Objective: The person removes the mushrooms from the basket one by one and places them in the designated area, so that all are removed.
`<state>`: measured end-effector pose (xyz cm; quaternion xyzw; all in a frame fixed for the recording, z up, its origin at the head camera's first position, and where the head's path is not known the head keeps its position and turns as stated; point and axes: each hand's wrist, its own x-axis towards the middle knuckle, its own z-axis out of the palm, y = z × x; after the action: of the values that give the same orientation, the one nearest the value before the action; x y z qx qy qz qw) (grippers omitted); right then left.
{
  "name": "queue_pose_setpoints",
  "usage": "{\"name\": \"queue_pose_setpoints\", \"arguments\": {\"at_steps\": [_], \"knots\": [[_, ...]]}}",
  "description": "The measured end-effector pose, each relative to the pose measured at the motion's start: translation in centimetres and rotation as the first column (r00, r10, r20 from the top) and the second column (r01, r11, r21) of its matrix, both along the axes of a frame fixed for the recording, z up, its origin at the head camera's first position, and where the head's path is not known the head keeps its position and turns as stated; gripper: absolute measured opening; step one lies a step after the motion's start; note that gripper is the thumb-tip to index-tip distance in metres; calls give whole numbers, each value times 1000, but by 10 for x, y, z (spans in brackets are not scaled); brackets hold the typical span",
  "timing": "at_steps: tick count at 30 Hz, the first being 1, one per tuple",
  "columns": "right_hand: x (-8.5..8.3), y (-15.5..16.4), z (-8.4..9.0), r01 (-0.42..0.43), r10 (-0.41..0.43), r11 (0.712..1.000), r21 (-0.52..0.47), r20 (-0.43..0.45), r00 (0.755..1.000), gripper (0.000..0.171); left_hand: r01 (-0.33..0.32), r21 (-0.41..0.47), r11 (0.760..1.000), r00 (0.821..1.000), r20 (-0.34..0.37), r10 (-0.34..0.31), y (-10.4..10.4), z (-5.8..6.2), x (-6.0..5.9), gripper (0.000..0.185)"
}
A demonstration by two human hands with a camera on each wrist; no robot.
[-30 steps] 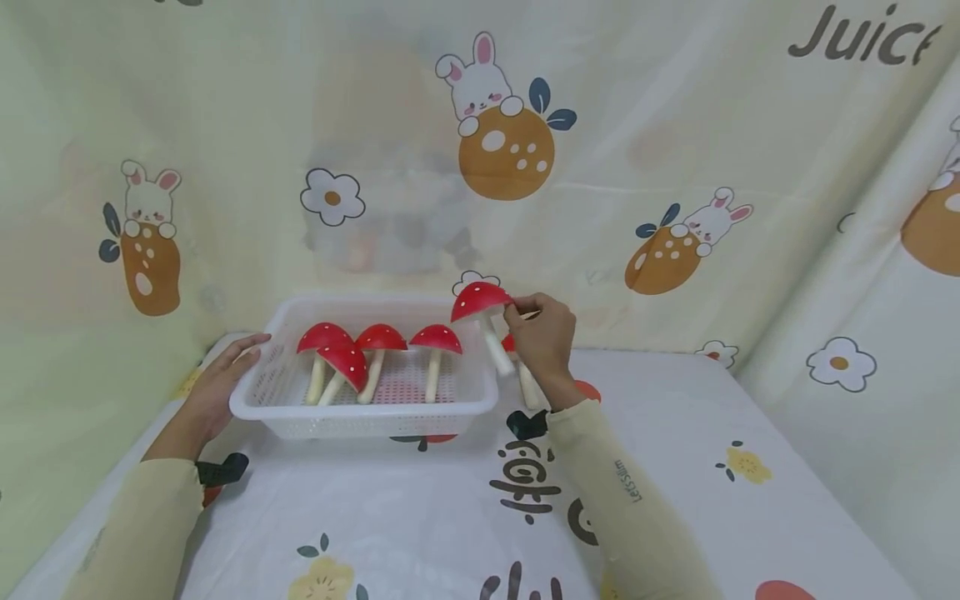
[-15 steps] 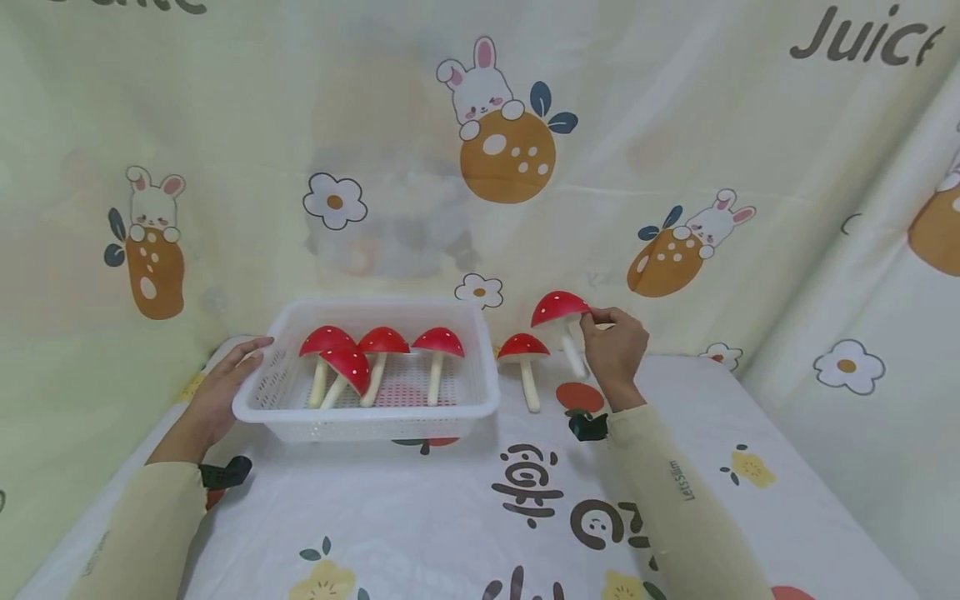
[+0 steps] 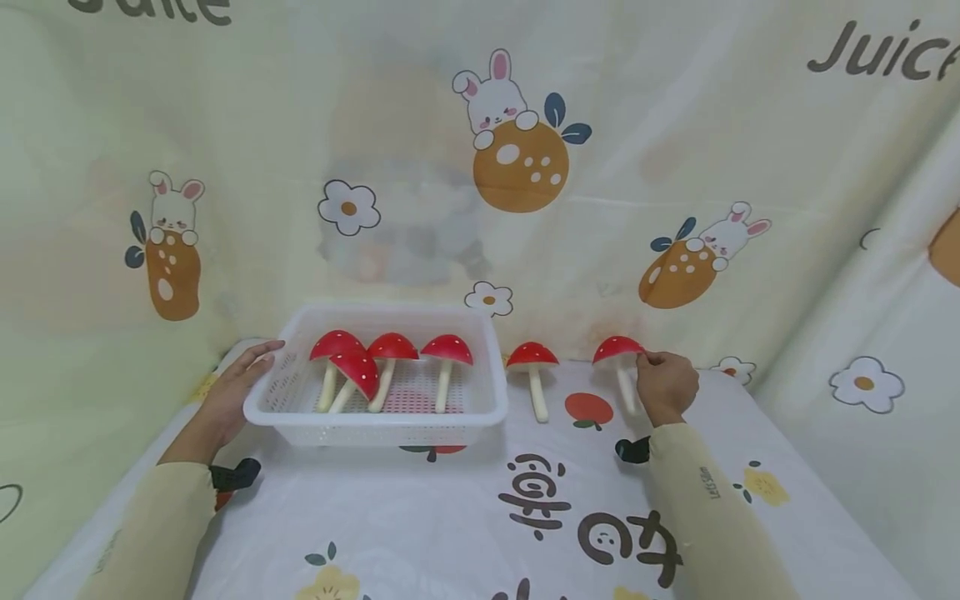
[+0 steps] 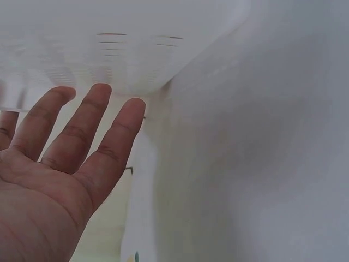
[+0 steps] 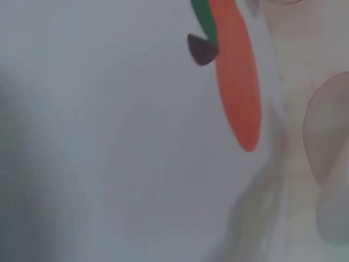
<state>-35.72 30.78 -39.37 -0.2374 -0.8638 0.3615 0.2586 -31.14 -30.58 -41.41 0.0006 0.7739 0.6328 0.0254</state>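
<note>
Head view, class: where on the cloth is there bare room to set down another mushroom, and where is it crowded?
Free: the gap between the lone mushroom and the mushroom in the right hand; also the broad front of the table, before the white basket. Crowded: inside the basket, where four mushrooms lean close. The left hand rests at its left end.

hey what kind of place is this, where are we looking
Probably a staged tabletop corner, not a real kitchen: a cartoon bunny cloth hangs as backdrop, a printed sheet covers the table, and toy mushrooms sit in a white basket. The right hand holds another mushroom.
</note>
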Motion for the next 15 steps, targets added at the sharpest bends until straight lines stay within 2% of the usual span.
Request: {"name": "queue_pose_setpoints", "arguments": {"at_steps": [5,10,15], "knots": [[-3,1,-4,9,-7,999,-44,63,998,37,-6,5,1000,1000,6,6,-1,-2,-3,59],[-9,-1,-6,11,-1,996,-84,112,994,39,-15,-26,1000,1000,6,15,2,1,1,61],[-14,-6,-8,-2,11,997,-72,113,994,38,-17,-29,999,1000,13,17,4,4,4,62]]}}
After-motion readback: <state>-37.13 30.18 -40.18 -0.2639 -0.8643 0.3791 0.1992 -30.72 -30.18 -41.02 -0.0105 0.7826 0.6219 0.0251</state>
